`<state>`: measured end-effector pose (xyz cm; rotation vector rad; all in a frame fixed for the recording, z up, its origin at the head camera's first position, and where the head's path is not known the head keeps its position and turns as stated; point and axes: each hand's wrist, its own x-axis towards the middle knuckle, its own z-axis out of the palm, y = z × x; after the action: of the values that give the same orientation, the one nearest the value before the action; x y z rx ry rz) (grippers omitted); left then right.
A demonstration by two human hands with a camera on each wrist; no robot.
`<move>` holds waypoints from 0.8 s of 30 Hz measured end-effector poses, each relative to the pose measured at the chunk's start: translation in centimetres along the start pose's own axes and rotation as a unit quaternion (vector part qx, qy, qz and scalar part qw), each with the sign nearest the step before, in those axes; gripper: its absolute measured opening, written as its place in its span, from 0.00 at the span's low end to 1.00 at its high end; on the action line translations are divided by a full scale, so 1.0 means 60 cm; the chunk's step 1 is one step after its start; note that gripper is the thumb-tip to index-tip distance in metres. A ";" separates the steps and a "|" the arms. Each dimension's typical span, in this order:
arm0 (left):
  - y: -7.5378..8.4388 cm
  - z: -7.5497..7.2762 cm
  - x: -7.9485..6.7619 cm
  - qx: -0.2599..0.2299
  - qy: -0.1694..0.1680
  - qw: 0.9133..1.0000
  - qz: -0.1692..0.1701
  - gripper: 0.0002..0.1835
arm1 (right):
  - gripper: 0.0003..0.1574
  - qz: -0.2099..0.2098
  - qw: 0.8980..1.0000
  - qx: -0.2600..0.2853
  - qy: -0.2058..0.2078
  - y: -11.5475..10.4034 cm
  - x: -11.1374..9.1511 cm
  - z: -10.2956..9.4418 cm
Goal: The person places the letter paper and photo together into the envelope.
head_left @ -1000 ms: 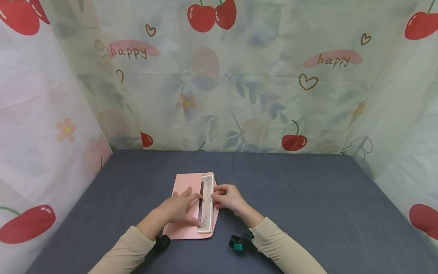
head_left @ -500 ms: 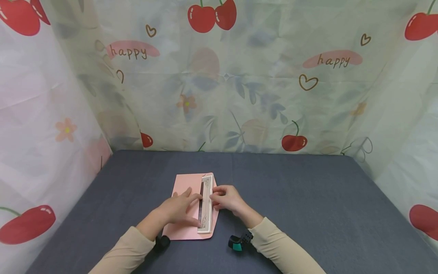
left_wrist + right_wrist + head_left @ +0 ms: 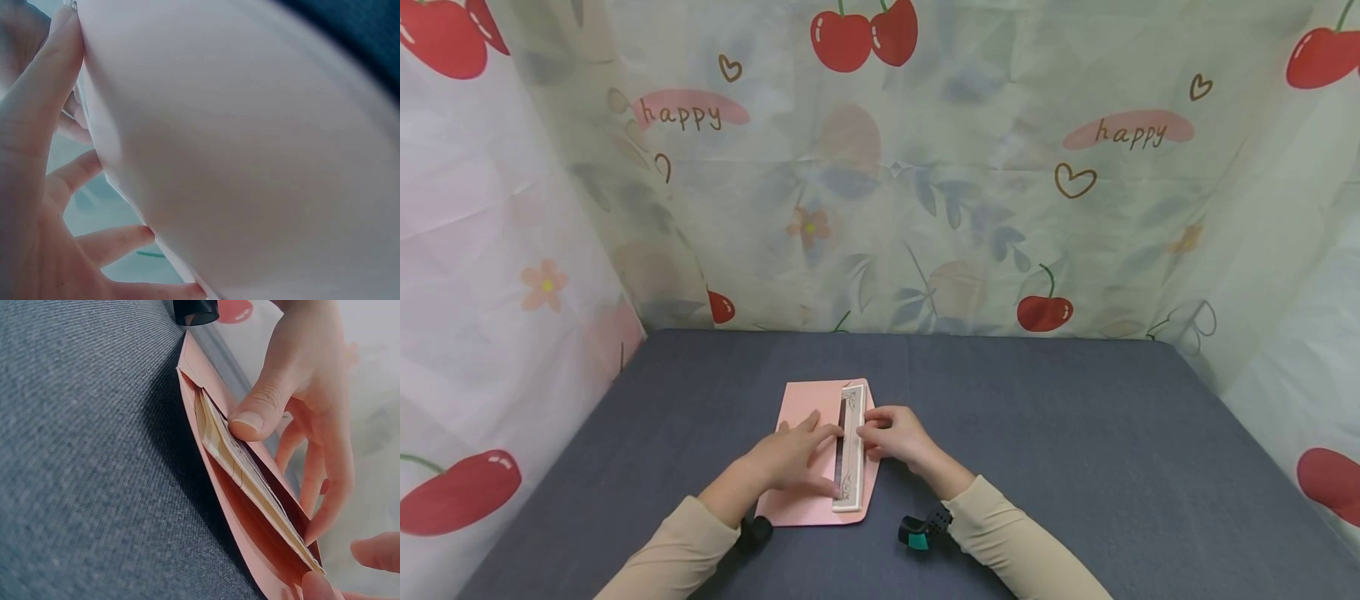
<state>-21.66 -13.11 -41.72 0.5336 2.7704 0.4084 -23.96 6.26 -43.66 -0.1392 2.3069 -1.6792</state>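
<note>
A pink envelope (image 3: 805,400) lies on the dark table, its flap side to the right. An ornate-bordered cream card (image 3: 852,450) with several layers, better seen in the right wrist view as cream layers (image 3: 250,487), sits partly in the envelope's mouth. My left hand (image 3: 786,458) spreads over the envelope, with thumb and index fingertips at the dark slot beside the card. In the left wrist view its fingers (image 3: 119,244) reach the envelope's edge. My right hand (image 3: 902,435), fingers curled, pinches the card's right edge; some fingertips are hidden.
Black wrist straps show under both forearms; the right one (image 3: 917,532) has a teal patch. The dark-blue cloth table (image 3: 1075,450) ends at a white curtain (image 3: 970,250) printed with cherries, which also hangs at both sides.
My right hand and the card have shifted slightly left, further into the envelope. The left hand and the envelope have stayed in place.
</note>
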 end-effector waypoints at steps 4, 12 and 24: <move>0.002 0.000 -0.001 0.000 -0.001 1.000 0.002 0.45 | 0.25 0.002 1.000 0.002 -0.002 0.001 0.001 0.000; 0.001 0.001 0.000 -0.002 -0.002 1.000 -0.002 0.45 | 0.26 0.001 1.000 0.000 -0.007 0.001 0.003 0.001; 0.000 0.002 0.001 -0.003 0.001 1.000 0.004 0.45 | 0.26 0.000 1.000 0.000 -0.018 0.002 0.006 0.003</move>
<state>-21.66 -13.03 -41.86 0.5424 2.7697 0.4179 -24.27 6.06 -43.89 -0.1686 2.2803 -1.6625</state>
